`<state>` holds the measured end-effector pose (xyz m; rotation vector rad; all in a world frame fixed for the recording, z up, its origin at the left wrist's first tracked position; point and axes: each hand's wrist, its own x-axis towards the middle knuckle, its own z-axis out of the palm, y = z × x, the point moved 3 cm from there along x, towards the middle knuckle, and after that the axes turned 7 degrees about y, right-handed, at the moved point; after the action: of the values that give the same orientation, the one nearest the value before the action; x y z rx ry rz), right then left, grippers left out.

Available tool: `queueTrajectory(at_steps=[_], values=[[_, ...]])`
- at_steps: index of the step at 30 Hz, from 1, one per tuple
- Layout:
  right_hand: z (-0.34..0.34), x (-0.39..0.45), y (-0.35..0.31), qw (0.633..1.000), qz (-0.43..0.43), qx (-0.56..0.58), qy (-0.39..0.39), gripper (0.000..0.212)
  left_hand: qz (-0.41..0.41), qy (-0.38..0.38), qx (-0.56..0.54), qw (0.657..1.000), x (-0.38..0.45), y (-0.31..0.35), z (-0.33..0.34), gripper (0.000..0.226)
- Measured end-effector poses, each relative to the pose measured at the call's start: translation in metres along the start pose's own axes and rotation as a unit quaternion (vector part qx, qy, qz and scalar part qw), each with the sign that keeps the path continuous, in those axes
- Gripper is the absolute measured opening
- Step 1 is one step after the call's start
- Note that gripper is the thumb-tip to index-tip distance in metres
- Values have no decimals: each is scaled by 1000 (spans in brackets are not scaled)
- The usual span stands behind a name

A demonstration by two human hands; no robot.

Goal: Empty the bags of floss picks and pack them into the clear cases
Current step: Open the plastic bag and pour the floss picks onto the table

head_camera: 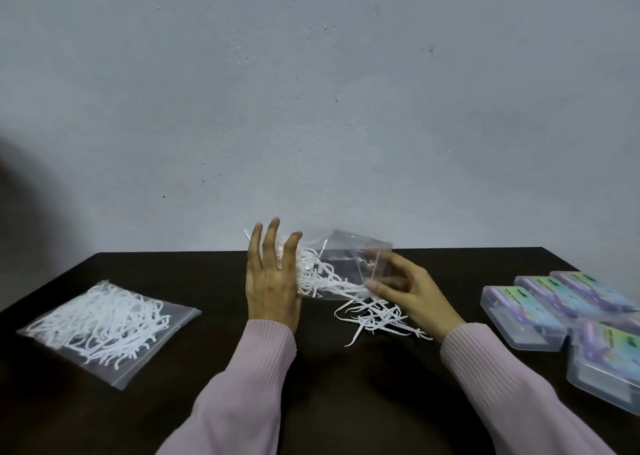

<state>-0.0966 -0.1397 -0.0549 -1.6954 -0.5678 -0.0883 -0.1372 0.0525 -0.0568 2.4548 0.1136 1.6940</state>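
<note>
Ribbed pale-pink knit sleeves (pixel 512 385)

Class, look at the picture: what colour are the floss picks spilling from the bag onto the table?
White, as the head view shows: the floss picks lie against the dark table.

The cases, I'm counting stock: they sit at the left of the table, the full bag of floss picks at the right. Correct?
Sides are swapped. The head view shows the cases at the right of the table and the full bag at the left.
</note>
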Motion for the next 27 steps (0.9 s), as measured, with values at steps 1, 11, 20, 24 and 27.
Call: queueTrajectory(at_steps=[1,11,20,24,27], values=[[3,-1,1,1000,7,6,-17,39,4,0,2,1000,0,1,1,93],[18,-3,7,992,100,11,-77,22,8,55,-8,998,-2,6,3,76],[12,2,16,986,114,-44,-111,19,47,27,-30,998,1,9,6,78],[12,1,11,987,78,-68,-124,26,78,1,25,997,0,12,8,91],[12,0,9,986,47,-99,-128,25,94,1,49,994,-2,12,11,96]])
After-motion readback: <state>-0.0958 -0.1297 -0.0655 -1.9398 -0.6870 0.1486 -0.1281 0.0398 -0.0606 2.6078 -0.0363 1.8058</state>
